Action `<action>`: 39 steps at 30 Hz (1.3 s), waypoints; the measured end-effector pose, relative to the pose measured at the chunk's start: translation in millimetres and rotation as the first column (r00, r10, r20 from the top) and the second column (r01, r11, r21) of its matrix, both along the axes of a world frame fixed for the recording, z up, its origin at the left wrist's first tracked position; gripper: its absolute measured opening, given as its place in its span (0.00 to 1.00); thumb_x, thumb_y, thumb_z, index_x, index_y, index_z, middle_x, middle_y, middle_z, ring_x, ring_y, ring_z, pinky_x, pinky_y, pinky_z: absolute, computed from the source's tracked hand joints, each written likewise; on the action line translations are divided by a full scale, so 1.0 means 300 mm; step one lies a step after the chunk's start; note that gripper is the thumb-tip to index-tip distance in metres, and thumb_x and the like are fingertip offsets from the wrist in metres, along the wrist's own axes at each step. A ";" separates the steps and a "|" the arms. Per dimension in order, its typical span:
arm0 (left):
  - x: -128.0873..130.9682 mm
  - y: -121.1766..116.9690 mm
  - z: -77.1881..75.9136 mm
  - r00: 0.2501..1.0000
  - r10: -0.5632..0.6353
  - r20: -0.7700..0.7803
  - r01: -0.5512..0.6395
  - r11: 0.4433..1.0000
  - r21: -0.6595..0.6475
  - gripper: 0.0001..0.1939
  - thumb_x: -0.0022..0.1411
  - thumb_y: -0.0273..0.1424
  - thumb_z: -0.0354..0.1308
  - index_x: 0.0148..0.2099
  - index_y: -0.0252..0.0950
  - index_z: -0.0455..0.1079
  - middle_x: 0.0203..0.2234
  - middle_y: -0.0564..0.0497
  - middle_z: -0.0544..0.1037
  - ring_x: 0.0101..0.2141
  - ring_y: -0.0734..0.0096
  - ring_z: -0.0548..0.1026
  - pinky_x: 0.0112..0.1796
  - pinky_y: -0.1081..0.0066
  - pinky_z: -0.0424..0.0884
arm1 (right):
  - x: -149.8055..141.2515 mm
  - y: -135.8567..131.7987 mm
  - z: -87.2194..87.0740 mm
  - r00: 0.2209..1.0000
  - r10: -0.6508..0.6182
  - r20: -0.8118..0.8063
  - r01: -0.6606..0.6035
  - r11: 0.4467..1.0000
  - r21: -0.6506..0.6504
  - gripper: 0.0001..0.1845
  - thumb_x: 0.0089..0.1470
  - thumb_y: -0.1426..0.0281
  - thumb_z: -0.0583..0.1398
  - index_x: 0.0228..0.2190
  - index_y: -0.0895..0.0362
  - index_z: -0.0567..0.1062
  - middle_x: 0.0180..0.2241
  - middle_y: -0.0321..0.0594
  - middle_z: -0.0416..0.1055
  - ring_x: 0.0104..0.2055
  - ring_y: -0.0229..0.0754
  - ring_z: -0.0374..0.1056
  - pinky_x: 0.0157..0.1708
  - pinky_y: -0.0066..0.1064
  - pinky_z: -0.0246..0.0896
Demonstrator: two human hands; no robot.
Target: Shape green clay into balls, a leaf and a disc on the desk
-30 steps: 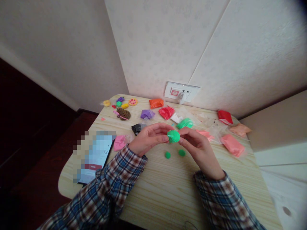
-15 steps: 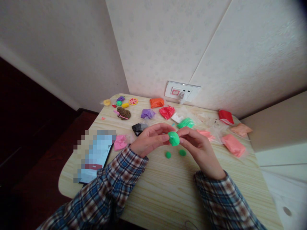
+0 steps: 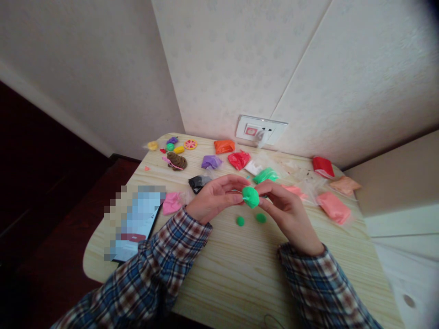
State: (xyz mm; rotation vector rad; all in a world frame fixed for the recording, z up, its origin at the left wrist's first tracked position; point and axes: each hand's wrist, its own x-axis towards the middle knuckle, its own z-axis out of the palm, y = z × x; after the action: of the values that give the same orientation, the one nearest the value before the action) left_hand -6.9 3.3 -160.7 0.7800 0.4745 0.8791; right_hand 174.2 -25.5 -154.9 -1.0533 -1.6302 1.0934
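Note:
A rounded lump of green modelling clay (image 3: 251, 197) is held above the table between my two hands. Its surface shows grooves, and a thin pale-green bit sticks out on its left side. My left hand (image 3: 219, 197) is closed, thumb and fingertips pinching at that left side. My right hand (image 3: 286, 210) grips the lump from the right between thumb and fingers. On the table below lie a small green clay ball (image 3: 240, 221) and a flattened green clay piece (image 3: 261, 218). Just behind the hands is a bag of green clay (image 3: 265, 175).
Bags of orange (image 3: 224, 146), red (image 3: 239, 160), purple (image 3: 211, 162), black (image 3: 199, 183) and pink clay (image 3: 171, 203) lie around. Small finished clay figures (image 3: 176, 161) sit at the back left. A phone (image 3: 140, 224) lies by my left forearm. The wall socket (image 3: 262, 130) is behind.
The green clay lump has turned and shifted slightly right, so its grooves and the thin bit on its left now show. Both hands keep nearly the same place.

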 end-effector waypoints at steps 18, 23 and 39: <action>-0.007 -0.001 0.004 0.993 -0.051 0.109 0.057 0.997 -0.059 0.16 0.45 0.29 0.70 0.39 0.38 0.76 0.31 0.54 0.77 0.33 0.77 0.73 0.36 0.77 0.69 | -0.005 0.001 0.003 1.000 -0.005 0.009 0.005 1.000 0.001 0.03 0.55 0.68 0.60 0.30 0.54 0.73 0.30 0.35 0.70 0.35 0.37 0.65 0.35 0.29 0.59; -0.005 -0.001 0.002 0.995 -0.032 0.099 0.037 0.998 -0.046 0.15 0.45 0.28 0.70 0.39 0.38 0.76 0.30 0.54 0.76 0.32 0.78 0.73 0.33 0.78 0.68 | -0.003 0.004 -0.004 1.000 -0.013 0.009 0.013 1.000 0.016 0.04 0.55 0.68 0.60 0.30 0.54 0.73 0.30 0.35 0.70 0.34 0.37 0.65 0.34 0.29 0.59; -0.006 -0.001 0.014 0.996 0.001 0.091 0.009 0.995 -0.103 0.14 0.45 0.28 0.70 0.37 0.36 0.76 0.30 0.54 0.77 0.33 0.78 0.74 0.35 0.78 0.69 | 0.009 0.010 -0.012 0.999 -0.048 0.027 0.048 0.999 -0.008 0.05 0.55 0.66 0.60 0.30 0.54 0.73 0.29 0.35 0.70 0.33 0.37 0.66 0.34 0.28 0.61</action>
State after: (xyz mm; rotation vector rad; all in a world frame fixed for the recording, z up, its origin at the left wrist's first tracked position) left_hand -8.6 3.2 -156.7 0.6439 0.4344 0.8755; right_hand 176.9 -22.4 -158.4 -1.1110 -1.6148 1.0595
